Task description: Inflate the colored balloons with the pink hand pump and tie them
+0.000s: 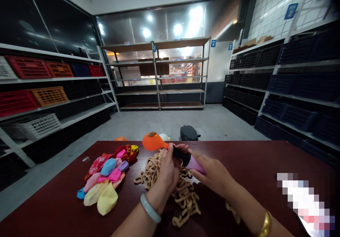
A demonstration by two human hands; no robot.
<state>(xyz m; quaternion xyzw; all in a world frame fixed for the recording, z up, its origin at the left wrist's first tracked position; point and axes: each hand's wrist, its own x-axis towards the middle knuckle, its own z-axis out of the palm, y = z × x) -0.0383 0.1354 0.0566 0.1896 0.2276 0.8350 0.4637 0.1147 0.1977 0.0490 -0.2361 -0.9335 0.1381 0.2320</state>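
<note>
An orange balloon (154, 142), partly filled out and with a brown and yellow print, points away to the left. Its neck meets the black end (180, 154) of a lavender cylinder, perhaps a hand pump. My left hand (168, 168) is closed around the balloon's neck where it joins that black end. In my right hand (212, 171) is the lavender cylinder (196, 163), gripped along its body. Below both hands lies a heap of tan, curly, rope-like pieces (152, 171), partly hidden by my left hand and wrist.
Limp balloons (107, 175) in many colours are piled on the dark red table (61, 208) at left. A blurred-out bright object (305, 201) lies at right. Beyond the table, a dark bag (189, 133) is on the floor. Shelves with crates (50, 95) line both sides.
</note>
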